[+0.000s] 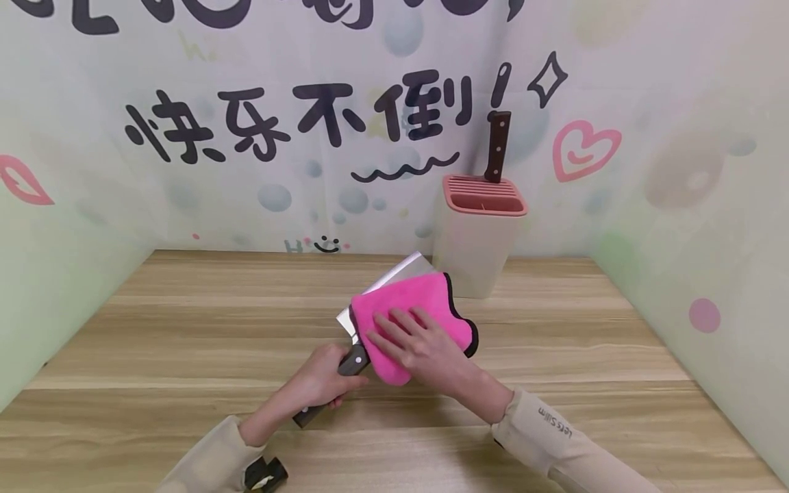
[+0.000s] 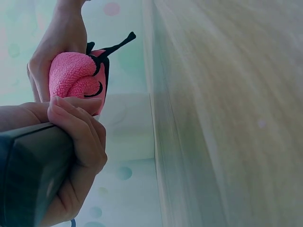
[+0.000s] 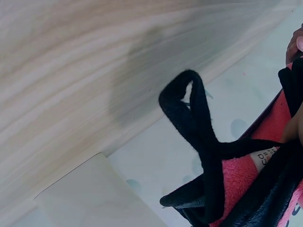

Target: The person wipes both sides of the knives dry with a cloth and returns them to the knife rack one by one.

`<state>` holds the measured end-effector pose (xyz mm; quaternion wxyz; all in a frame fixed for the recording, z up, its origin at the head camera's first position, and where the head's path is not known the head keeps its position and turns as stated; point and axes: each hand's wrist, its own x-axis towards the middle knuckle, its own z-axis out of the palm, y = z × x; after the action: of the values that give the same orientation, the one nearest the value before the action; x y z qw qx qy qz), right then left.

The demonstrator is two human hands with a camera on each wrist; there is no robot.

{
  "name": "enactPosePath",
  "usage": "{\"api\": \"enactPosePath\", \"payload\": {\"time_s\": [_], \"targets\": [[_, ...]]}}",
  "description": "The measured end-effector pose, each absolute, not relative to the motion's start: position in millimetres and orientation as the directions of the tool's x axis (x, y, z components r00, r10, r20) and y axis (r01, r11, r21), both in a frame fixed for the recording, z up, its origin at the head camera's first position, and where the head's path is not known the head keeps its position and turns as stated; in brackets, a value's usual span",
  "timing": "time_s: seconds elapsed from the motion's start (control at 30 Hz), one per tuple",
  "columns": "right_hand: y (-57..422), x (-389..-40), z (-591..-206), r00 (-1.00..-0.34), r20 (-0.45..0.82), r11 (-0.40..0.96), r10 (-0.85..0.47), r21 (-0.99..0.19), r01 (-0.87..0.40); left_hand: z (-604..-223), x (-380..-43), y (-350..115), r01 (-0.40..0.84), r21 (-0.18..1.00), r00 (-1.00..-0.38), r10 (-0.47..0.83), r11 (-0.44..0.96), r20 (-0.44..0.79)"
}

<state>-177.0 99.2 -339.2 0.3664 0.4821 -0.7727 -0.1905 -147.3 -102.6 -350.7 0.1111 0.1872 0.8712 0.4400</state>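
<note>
Slanting lengthwise toward upper right, cleaver [image 1: 408, 270], left hand [image 1: 323, 376] gripping handle [image 1: 353, 361], right hand [image 1: 425, 348] holding pink cloth [image 1: 440, 308] over blade [image 1: 418, 267]

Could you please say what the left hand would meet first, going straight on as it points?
Beyond the knife handle it grips, the left hand would probably meet the pink cloth first, though depth is unclear.

A white fabric wall [image 1: 246, 61] bears black Chinese characters [image 1: 333, 116], 快乐不倒, and an exclamation mark [image 1: 498, 92]; the line above is cut off. Small black lettering [image 1: 555, 422] on the beige right sleeve [image 1: 524, 435] begins "Lets". The pink plush cloth's white label [image 3: 262, 159] is partly hidden.
</note>
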Motion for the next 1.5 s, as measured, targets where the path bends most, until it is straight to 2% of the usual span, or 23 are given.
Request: {"api": "enactPosePath", "payload": {"time_s": [0.37, 0.73, 1.0, 1.27, 1.5], "targets": [[102, -180, -337, -0.287, 0.393, 0.481, -0.874, 0.607, -0.633, -350, -149, -102, 0.245, 0.806, -0.91, 0.415, 0.538, -0.001], [113, -189, -334, -0.392, 0.398, 0.557, -0.83, 0.544, -0.627, -350, -148, -102, 0.281, 0.745, -0.93, 0.364, 0.604, 0.055], [124, -198, -332, -0.457, 0.408, 0.612, -0.791, 0.507, -0.607, -349, -147, -99, 0.281, 0.649, -0.954, 0.279, 0.707, 0.108], [135, -208, -332, -0.467, 0.474, 0.662, -0.746, 0.46, -0.591, -350, -147, -100, 0.301, 0.591, -0.953, 0.252, 0.749, 0.167], [143, -213, -333, -0.488, 0.513, 0.699, -0.706, 0.398, -0.594, -352, -147, -101, 0.298, 0.592, -0.955, 0.237, 0.749, 0.18]]}}
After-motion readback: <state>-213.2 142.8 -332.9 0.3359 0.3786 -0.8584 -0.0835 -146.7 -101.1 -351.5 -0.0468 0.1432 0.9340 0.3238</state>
